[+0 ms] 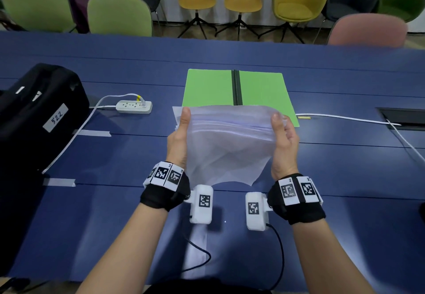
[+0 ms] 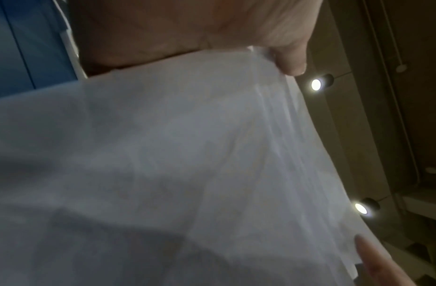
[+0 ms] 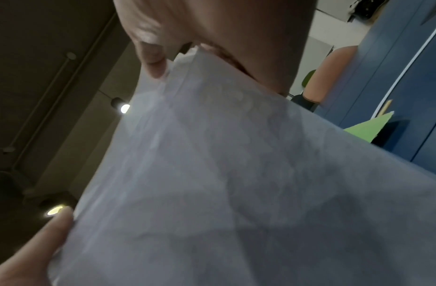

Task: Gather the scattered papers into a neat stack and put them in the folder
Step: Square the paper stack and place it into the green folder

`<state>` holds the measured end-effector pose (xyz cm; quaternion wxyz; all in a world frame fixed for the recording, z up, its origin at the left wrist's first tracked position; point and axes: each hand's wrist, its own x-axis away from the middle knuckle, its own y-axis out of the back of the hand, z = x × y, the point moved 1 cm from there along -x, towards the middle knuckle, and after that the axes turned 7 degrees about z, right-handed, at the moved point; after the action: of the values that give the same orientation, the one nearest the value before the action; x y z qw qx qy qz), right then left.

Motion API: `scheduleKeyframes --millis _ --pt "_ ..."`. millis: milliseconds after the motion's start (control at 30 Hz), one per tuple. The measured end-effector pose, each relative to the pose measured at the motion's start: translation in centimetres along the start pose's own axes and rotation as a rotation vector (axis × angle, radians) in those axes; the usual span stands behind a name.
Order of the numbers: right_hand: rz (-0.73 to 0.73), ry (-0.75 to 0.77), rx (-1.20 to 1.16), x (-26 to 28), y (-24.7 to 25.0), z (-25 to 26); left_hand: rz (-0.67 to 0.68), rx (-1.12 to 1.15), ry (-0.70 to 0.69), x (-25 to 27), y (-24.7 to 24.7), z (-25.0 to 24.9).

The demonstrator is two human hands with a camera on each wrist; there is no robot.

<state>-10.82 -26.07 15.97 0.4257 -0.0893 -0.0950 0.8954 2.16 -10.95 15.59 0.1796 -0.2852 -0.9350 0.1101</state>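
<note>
Black wristbands (image 1: pixel 164 196), white tagged cameras (image 1: pixel 202 204)

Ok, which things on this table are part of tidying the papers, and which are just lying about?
Part of the job:
stack of papers, held by the left hand and right hand
open green folder

Just lying about:
power strip
black bag
white cable

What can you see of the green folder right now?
The green folder lies open and flat on the blue table, two plain green leaves either side of a dark spine. It looks like thin card. Nothing is seen on it. The paper stack, gripped by the left hand and right hand, hides its near edge; whether they touch is unclear.
</note>
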Motion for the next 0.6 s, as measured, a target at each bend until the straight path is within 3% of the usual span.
scheduleKeyframes --millis 133,533,600 --pt "-0.071 -0.048 -0.038 0.0 -0.6 0.2 -0.054 -0.005 0.005 0.2 -0.5 -0.4" --pt "-0.183 -0.103 -0.042 -0.3 -0.3 0.0 0.005 -0.074 0.030 1.2 -0.7 -1.1" --pt "-0.168 -0.101 -0.016 -0.4 -0.3 -0.2 -0.033 -0.092 0.037 1.1 -0.9 -1.1"
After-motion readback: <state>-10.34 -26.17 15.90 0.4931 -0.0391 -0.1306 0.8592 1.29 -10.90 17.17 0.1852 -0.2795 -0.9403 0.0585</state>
